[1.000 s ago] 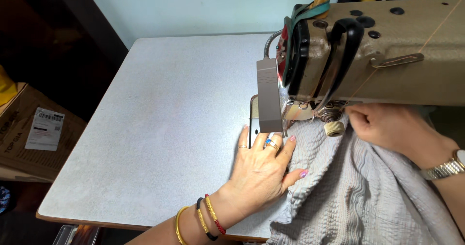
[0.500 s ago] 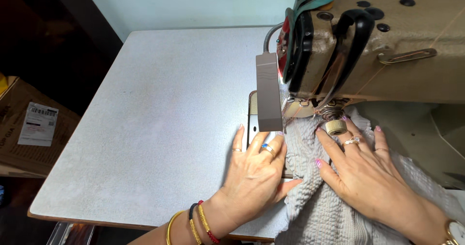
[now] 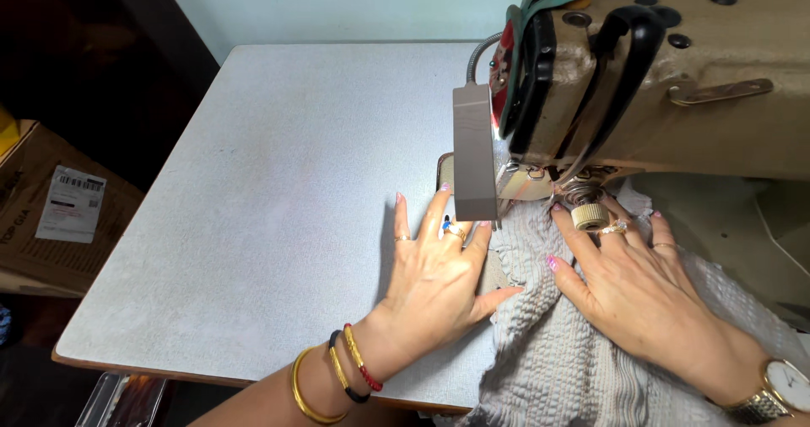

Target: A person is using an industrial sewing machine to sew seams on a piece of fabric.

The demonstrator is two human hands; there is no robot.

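Note:
A grey textured knit fabric (image 3: 548, 359) lies on the sewing table (image 3: 278, 191) under the head of a beige sewing machine (image 3: 666, 81). My left hand (image 3: 439, 275) rests flat with fingers spread, partly on the table and partly on the fabric's left edge, just in front of the grey lamp bar (image 3: 474, 153). My right hand (image 3: 633, 283) lies flat on the fabric to the right, fingertips close to the presser foot area and a small round knob (image 3: 589, 214). Both hands wear rings; the left wrist carries bangles, the right a watch. The needle is hidden behind the lamp bar.
The pale grey tabletop stretches far to the left and back. A cardboard box with a white label (image 3: 59, 208) sits on the floor at the left. The machine's body overhangs the right side. A clear plastic item (image 3: 118, 397) shows below the table's front edge.
My right hand came out from under the machine head and now lies flat on the fabric. My left hand has stayed nearly in place beside the lamp bar.

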